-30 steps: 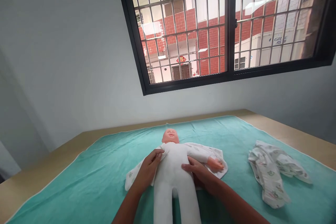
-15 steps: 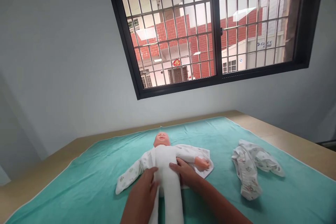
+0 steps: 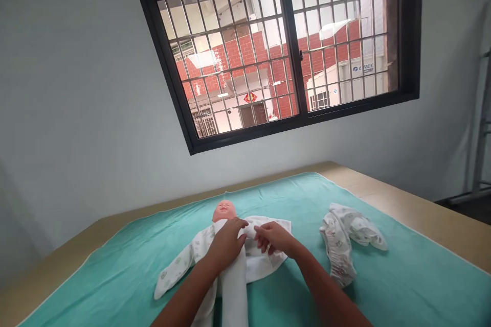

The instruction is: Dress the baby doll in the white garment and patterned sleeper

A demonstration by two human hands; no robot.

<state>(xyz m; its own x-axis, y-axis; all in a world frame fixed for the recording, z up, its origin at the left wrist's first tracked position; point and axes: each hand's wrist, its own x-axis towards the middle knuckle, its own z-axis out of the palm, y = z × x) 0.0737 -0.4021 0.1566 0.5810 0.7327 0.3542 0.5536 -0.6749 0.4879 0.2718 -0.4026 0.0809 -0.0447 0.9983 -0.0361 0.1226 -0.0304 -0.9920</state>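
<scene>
A baby doll (image 3: 224,209) with a white cloth body lies on its back, head toward the wall. Under it is a white patterned baby shirt (image 3: 180,263), opened out. One sleeve covers the doll's arm on the left side, while the shirt's right part (image 3: 264,268) lies spread on the cloth. My left hand (image 3: 229,240) rests across the doll's chest, thumb and fingers around the upper part of its right-side arm (image 3: 249,231). My right hand (image 3: 274,237) has curled fingers at the lower end of that arm; the doll's hand is mostly hidden there.
White patterned baby trousers (image 3: 339,245) lie crumpled to the right. A turquoise cloth (image 3: 126,271) covers most of the wooden table (image 3: 387,189). Behind stands a wall with a barred window (image 3: 238,61), and a metal frame (image 3: 481,122) is at far right.
Both hands have left the doll's sides. My left hand moved up over its chest to the shoulder, and my right hand moved to its arm. The view has shifted slightly right.
</scene>
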